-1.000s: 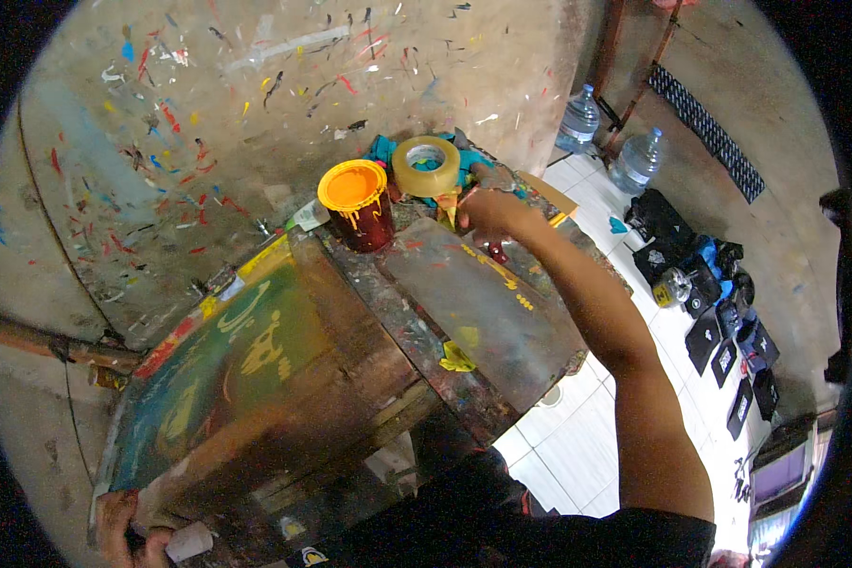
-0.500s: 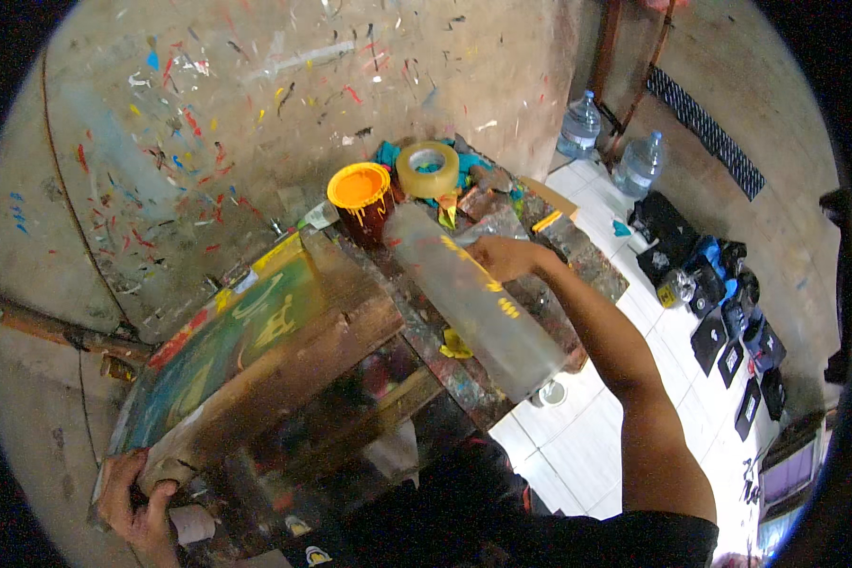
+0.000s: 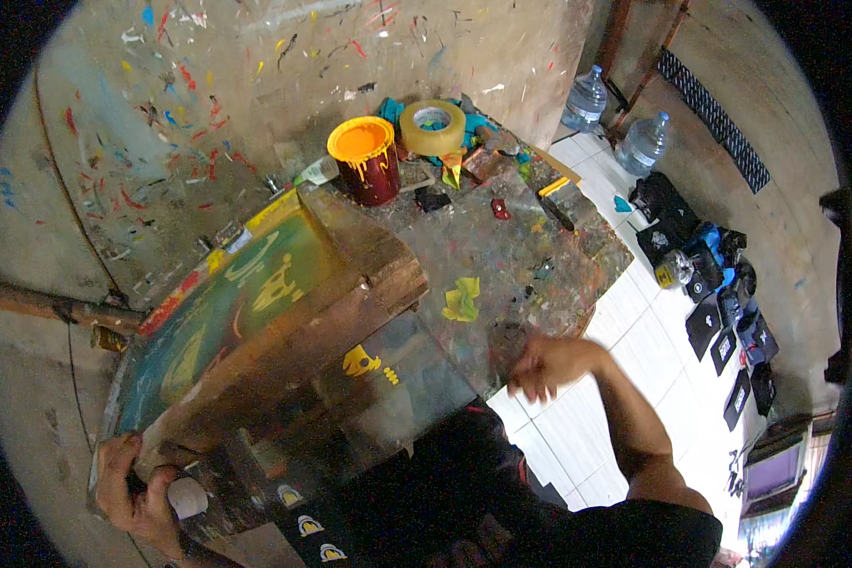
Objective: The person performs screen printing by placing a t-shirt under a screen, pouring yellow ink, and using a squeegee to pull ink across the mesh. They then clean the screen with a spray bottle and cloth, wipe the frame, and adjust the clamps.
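At the lower left my left hand (image 3: 140, 497) is closed around the near end of a wooden-framed printing screen (image 3: 322, 355). The frame is tilted up, its mesh stained green, blue and yellow. A thin clear sheet (image 3: 426, 364) bearing a yellow print (image 3: 362, 361) lies in front of the raised frame, on the near part of the worktable. My right hand (image 3: 551, 367) hovers by the table's right front edge, fingers loosely bent and apart, with nothing seen in it. The sheet is to its left, apart from the fingers.
Behind stand a dark red paint tub (image 3: 367, 170) with yellow-orange paint and a roll of clear tape (image 3: 433, 128). A crumpled yellow-green scrap (image 3: 461, 299) lies on the stained worktable (image 3: 502, 246). Dark printed pieces (image 3: 705, 275) and water bottles (image 3: 644, 144) are on the white-tiled floor.
The clear sheet has moved left and down from over the table to beside the frame. My right hand has let it go and drawn nearer. My left hand stays on the frame.
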Demonstrator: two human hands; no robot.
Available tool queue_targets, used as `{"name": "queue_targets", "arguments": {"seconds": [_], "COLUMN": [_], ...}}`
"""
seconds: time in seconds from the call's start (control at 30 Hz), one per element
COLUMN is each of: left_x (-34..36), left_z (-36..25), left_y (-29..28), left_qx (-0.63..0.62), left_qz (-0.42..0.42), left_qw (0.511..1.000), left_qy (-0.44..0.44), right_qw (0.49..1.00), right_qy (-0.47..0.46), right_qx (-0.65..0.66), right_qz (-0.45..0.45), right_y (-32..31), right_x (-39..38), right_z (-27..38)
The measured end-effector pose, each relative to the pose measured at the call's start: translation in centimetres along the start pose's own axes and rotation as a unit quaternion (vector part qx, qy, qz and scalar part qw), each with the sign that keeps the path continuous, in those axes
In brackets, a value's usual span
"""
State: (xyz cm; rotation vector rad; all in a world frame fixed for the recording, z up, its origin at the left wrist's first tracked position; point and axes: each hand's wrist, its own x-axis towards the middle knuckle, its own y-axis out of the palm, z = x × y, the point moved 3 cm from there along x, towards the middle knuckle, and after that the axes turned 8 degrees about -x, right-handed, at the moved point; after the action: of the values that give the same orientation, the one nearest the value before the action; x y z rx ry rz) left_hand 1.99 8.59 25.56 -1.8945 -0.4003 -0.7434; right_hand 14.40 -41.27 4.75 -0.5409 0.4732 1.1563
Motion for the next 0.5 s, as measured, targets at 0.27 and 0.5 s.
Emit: {"name": "queue_targets", "arguments": {"seconds": [0.27, 0.5], "left_x": [0.6, 0.0], "left_z": [-0.5, -1.8], "left_y": [-0.1, 0.6], "left_qx": [0.004, -0.003], "left_qz": [0.022, 0.021], "left_qw": [1.000, 1.000], "left_qy": [0.008, 0.005], "right_qw": [0.869, 0.764], "right_qy": [-0.119, -0.047], "right_qx": [-0.060, -0.341], "right_qz": [-0.477, -0.546], "right_y": [7.8, 7.4], "right_x": [2.3, 4.3], "right_z": [-2.0, 0.4]}}
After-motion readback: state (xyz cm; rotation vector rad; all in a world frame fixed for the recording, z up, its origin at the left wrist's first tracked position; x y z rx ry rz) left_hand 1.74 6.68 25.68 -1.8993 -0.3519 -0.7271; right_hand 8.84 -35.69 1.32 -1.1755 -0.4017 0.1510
